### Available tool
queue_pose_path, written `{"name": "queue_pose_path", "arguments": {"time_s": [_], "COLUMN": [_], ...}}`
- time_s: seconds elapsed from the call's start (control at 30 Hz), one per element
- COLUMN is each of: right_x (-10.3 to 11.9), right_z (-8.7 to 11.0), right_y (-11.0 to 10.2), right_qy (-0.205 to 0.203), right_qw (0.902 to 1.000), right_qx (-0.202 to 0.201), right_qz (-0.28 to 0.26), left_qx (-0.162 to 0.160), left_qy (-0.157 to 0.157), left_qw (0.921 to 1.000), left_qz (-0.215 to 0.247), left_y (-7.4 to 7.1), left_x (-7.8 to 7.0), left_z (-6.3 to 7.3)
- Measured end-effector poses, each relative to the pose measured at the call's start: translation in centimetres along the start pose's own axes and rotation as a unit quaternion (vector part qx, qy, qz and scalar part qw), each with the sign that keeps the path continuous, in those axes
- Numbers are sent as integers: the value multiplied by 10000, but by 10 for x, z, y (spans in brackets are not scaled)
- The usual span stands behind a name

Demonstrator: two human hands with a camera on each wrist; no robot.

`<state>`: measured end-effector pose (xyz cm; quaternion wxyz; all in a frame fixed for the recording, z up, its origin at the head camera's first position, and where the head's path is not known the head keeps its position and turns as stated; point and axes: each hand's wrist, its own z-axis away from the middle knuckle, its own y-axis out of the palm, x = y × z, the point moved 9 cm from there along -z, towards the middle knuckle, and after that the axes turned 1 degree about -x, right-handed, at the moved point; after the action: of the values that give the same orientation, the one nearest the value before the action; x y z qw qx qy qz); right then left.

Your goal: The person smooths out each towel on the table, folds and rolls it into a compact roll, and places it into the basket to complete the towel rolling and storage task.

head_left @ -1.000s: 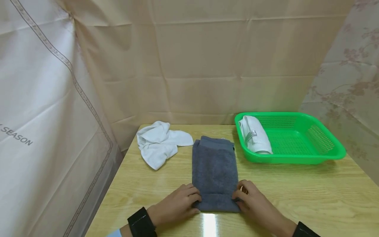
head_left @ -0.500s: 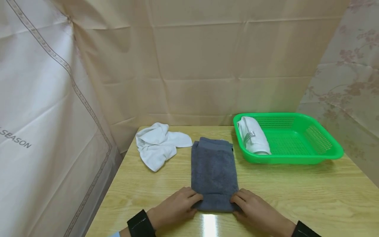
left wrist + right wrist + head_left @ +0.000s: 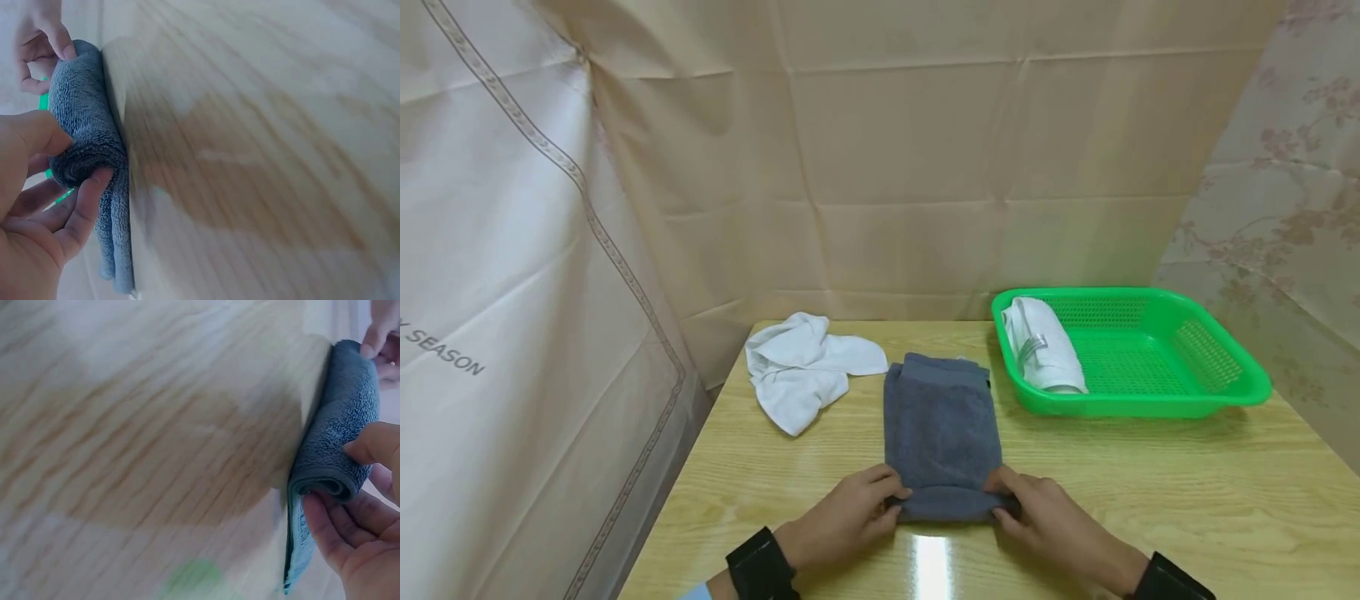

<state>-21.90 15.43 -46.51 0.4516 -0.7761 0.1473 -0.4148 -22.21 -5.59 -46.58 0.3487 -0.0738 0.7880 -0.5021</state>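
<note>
Pinching one gray towel [image 3: 942, 425] at both ends of its rolled near edge, the left hand [image 3: 848, 512] and right hand [image 3: 1051, 523] have thumbs and fingers nearly closed. From it, one crumpled white cloth [image 3: 808, 367] lies at ten o'clock; at two o'clock, past a strip of table [image 3: 1195, 492], one green basket [image 3: 1150, 407] holds one white roll [image 3: 1051, 354] at its nine o'clock end.

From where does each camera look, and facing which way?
Head: on the head, facing forward and down at the gray towel and green basket; left hand, right hand and black wristbands show.
Left wrist: on that wrist, facing the gray towel's left end; left hand near, right hand beyond.
Right wrist: on that wrist, facing the gray towel's right end; right hand near, left hand beyond.
Wrist views share the gray towel.
</note>
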Motion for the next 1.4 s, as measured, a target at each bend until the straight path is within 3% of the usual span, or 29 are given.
{"name": "queue_pose_path", "arguments": {"time_s": [0.2,0.43,0.53,0.67,0.77,0.97,1.17,1.4], "right_x": [-12,-19,-20,-16,-6,18,26,23], "right_z": [-4,-8,-9,-11,-12,-12,-15,-15], "right_y": [-3,-5,-7,-9,-10,-4,2,2], "right_qy": [281,502,462,232,-223,-987,-1273,-1250], "right_qw": [9952,9926,9936,9961,9960,9796,9721,9703], "right_qx": [-40,-386,-617,-777,-814,-829,-534,-566], "right_qz": [-941,-1035,-826,-336,291,1542,1896,1992], "left_qx": [-209,-318,-320,-280,-258,10,42,-24], "left_qy": [-374,-439,-369,-61,226,602,563,467], "left_qw": [9967,9941,9966,9994,9958,9846,9807,9829], "left_qz": [689,936,670,-174,-845,-1640,-1870,-1779], "left_y": [-5,-7,-6,-5,-4,2,2,2], "left_x": [14,20,18,10,4,-6,-7,-7], "left_z": [-7,-11,-11,-11,-10,-10,-10,-12]}}
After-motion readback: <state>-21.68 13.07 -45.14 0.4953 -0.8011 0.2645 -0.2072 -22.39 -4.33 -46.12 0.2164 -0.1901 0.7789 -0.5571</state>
